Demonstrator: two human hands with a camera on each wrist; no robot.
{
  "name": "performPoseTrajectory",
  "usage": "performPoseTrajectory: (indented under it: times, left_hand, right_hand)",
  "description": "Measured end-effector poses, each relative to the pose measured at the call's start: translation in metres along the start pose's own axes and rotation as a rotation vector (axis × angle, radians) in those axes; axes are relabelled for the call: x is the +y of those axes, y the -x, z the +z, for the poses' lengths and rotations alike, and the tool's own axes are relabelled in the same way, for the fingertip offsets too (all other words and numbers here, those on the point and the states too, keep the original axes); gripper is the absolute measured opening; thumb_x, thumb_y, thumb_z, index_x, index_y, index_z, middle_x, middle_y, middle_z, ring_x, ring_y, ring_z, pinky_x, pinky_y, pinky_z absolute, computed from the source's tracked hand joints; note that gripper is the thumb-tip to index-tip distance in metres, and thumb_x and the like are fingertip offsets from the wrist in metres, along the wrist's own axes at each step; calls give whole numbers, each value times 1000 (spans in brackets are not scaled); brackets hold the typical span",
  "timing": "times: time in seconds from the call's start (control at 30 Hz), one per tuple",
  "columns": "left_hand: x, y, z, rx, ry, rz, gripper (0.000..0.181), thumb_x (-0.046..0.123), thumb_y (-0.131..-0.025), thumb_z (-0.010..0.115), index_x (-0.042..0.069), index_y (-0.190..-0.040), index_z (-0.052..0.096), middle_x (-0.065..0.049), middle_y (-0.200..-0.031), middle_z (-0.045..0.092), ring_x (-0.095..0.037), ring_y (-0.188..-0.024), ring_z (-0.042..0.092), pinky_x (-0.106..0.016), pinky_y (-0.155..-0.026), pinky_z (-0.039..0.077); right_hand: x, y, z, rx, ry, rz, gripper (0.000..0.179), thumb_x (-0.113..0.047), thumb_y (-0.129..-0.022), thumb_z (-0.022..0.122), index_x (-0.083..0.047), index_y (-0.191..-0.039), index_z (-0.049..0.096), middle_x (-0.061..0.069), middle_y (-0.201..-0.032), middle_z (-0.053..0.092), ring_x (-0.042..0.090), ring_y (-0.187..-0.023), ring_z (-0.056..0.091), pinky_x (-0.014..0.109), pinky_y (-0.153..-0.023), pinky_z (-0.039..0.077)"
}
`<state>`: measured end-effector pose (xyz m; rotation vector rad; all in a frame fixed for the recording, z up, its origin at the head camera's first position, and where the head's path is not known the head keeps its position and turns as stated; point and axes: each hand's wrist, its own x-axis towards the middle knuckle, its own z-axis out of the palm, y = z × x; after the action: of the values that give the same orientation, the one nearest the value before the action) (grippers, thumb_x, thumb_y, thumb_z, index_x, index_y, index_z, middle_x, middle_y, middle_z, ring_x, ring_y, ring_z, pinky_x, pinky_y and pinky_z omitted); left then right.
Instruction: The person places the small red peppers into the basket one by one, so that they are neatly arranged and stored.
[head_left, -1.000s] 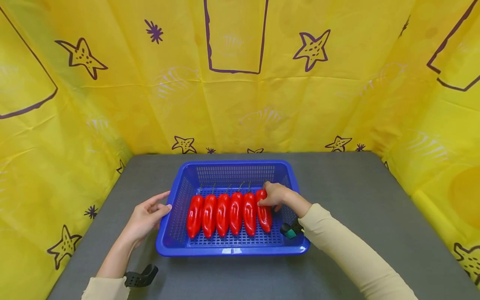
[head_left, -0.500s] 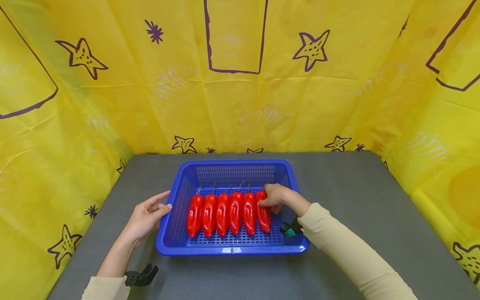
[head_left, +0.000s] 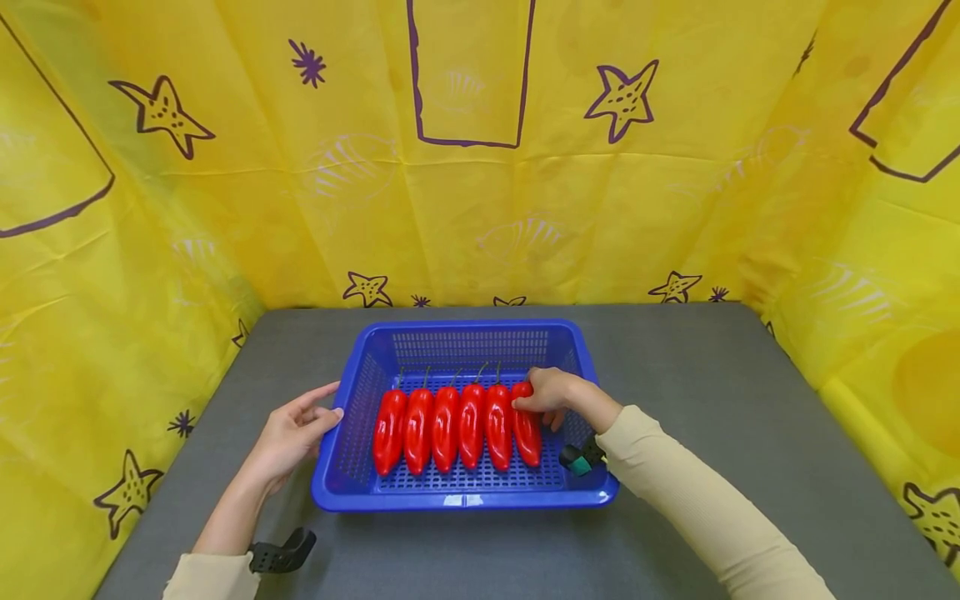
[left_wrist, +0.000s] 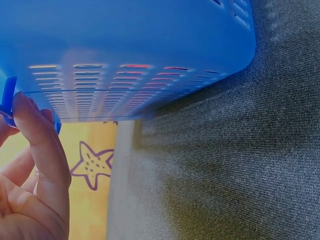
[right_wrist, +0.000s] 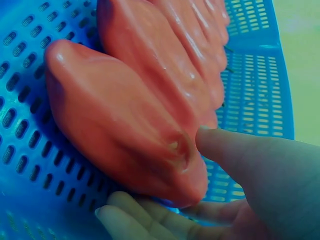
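Observation:
Several glossy red chili peppers lie side by side in a blue plastic basket, their stems pointing to the far wall. At the right end of the row, my right hand holds the last chili pepper near its stem end. In the right wrist view the thumb lies along one side of this chili pepper and the fingers reach under the other; its stem is hidden. My left hand pinches the basket's left rim between thumb and fingers, outside the wall in the left wrist view.
The basket stands on a grey cloth-covered table, with bare cloth on either side of it. A yellow curtain printed with starfish surrounds the table at the back and both sides.
The right hand has edged slightly left, bringing the last chili pepper a little closer and straighter to its neighbour. The left hand and the basket have stayed put.

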<state>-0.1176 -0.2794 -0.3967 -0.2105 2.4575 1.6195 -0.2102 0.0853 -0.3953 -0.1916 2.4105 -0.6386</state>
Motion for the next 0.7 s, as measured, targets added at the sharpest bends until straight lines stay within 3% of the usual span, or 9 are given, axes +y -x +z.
performPoseTrajectory:
  times: [0.47,0.7]
  left_hand:
    - [2,0,0,-3,-8,-4,63,36,-87,61,14,-141,36,-12,-92,62,-21,-74,64,-37,-68,55]
    - [-2,0,0,5,-24,24,62,37,-88,61,13,-140,37,-13,-94,62,-20,-73,63,-36,-67,55]
  right_hand:
    - [-5,13,-11,10,52,1,60,-35,-89,58,0,-134,38,19,-100,57,25,-62,65,32,-49,53]
    - [-3,25,-20,39,-5,-127,58,-33,-91,55,-1,-136,37,17,-92,63,25,-65,66,35,-51,54]
